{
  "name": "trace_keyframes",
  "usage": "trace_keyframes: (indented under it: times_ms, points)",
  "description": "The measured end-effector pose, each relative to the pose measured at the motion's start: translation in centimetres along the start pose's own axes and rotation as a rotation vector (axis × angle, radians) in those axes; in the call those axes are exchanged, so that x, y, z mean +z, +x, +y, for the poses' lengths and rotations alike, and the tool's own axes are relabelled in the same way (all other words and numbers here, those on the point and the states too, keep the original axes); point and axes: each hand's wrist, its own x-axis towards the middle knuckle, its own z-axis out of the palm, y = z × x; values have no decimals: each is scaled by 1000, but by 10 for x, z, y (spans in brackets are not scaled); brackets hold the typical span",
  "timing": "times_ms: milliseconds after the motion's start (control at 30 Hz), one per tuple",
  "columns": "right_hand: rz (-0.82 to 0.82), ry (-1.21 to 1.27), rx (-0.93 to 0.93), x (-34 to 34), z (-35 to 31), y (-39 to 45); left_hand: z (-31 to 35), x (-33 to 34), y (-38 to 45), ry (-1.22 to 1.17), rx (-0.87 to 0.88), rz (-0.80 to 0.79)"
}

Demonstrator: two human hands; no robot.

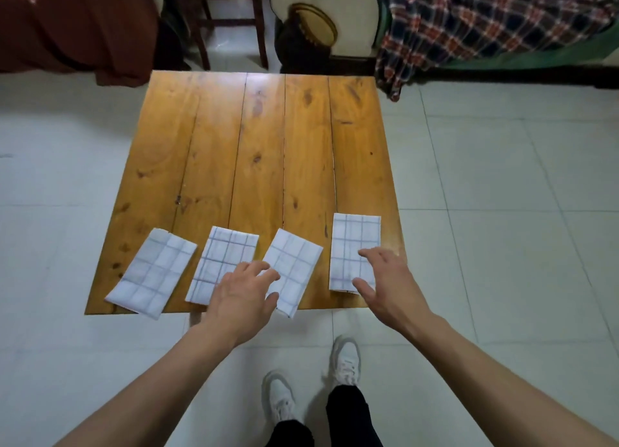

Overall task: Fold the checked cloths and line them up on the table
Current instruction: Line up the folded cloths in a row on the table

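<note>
Lining-up step is being worked, by the look of it: four folded checked cloths are being shown along the near edge of the tabletop (261, 138), so folding is judged done.

L hand (243, 294) is being held over the gap between 2nd cloth (222, 255) and 3rd cloth (298, 262), fingers (258, 269) loosely spread, nothing being pinched; whether cloth is being touched can't be told. R hand (388, 279) is being held at the near right corner of the 4th cloth (351, 242), fingers spread and relaxed, nothing being gripped.

1st cloth (154, 272) is lying at far left, tilted, its near corner hanging past the edge. 2nd and 3rd are also being seen tilted to the right, the 3rd overhanging too. 4th is sitting straighter and further in, well apart from the 3rd.

Next move, as judged: the tilted ones probably need turning square and pulling in w/ even gaps.

All four are being seen as white w/ thin blue-grey grid lines, folded into flat narrow rectangles.
</note>
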Motion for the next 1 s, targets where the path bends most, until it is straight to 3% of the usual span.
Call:
trace_keyframes:
  times_ms: [133, 333, 433, 633, 1000]
  points:
    - [3, -7, 10, 43, 16, 27, -10, 42, 33, -22, 57, -39]
    - [87, -134, 12, 85, 33, 67, -29, 80, 64, 269, 267, -171]
    - [87, -144, 8, 98, 38, 78, -43, 96, 68, 254, 324, -130]
    - [57, -142, -9, 101, 40, 84, -43, 107, 69, 216, 299, -83]
    - [-25, -126, -30, 99, 44, 95, 3, 116, 95, 64, 1, 41]
